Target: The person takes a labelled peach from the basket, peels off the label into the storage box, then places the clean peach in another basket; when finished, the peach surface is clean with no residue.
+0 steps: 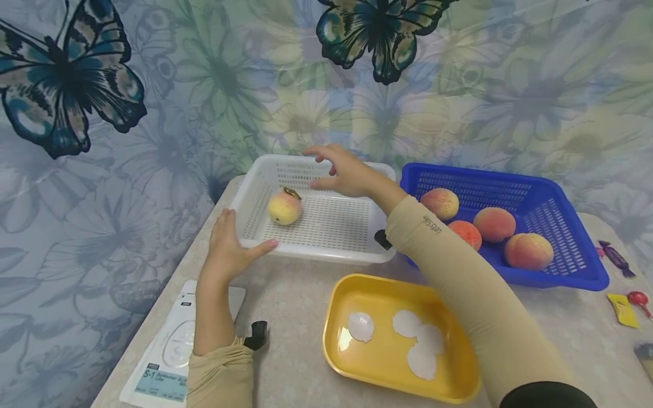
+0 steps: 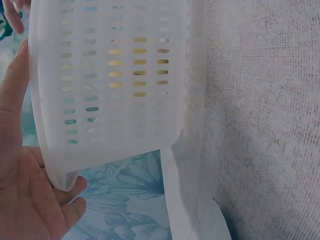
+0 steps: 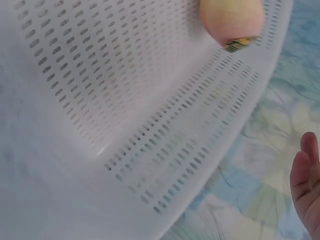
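Peach [image 1: 284, 207] one in white basket [image 1: 326, 238], four in blue basket [image 1: 561, 266]

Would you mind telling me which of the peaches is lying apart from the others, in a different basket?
The yellowish peach with a leaf on top: it lies alone in the white basket, while the other four sit together in the blue basket.
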A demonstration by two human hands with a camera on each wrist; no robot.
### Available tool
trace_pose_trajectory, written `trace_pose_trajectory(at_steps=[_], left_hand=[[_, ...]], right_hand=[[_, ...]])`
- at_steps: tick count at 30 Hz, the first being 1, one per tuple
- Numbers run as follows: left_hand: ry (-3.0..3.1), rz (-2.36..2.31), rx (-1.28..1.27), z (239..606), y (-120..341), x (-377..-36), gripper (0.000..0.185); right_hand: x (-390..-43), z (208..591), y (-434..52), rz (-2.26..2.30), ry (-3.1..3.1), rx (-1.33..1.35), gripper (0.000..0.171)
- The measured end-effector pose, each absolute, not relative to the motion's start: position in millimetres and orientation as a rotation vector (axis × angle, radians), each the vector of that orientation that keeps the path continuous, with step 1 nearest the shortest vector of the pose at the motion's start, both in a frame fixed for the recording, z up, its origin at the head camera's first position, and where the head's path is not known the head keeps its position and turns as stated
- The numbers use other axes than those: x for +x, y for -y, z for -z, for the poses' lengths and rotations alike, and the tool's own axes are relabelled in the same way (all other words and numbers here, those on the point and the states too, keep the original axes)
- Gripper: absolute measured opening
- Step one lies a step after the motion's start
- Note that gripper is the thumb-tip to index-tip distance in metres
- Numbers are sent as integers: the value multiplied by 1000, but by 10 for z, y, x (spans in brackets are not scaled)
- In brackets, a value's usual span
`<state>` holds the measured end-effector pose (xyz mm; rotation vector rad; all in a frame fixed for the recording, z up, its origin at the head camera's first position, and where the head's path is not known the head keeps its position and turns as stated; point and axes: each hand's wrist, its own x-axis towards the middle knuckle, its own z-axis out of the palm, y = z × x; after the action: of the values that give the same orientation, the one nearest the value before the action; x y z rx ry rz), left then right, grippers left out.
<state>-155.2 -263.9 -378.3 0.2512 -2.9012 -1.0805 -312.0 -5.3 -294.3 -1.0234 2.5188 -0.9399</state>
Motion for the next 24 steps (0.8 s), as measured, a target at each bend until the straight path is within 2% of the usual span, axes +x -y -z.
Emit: trace_pose_trajectory(at_steps=[10, 18, 24], left_hand=[[2900, 1119, 256, 3747, 2668, -1541, 126], [2913, 1123, 258, 3766, 2669, -1522, 125], [2896, 1104, 235, 3776, 2712, -1500, 123]], right_hand=[[-3277, 3210, 357, 709, -2397, -1061, 70], [-3314, 3561, 439, 622, -2334, -1114, 69], [-3285, 3678, 608, 612, -2383, -1159, 67]])
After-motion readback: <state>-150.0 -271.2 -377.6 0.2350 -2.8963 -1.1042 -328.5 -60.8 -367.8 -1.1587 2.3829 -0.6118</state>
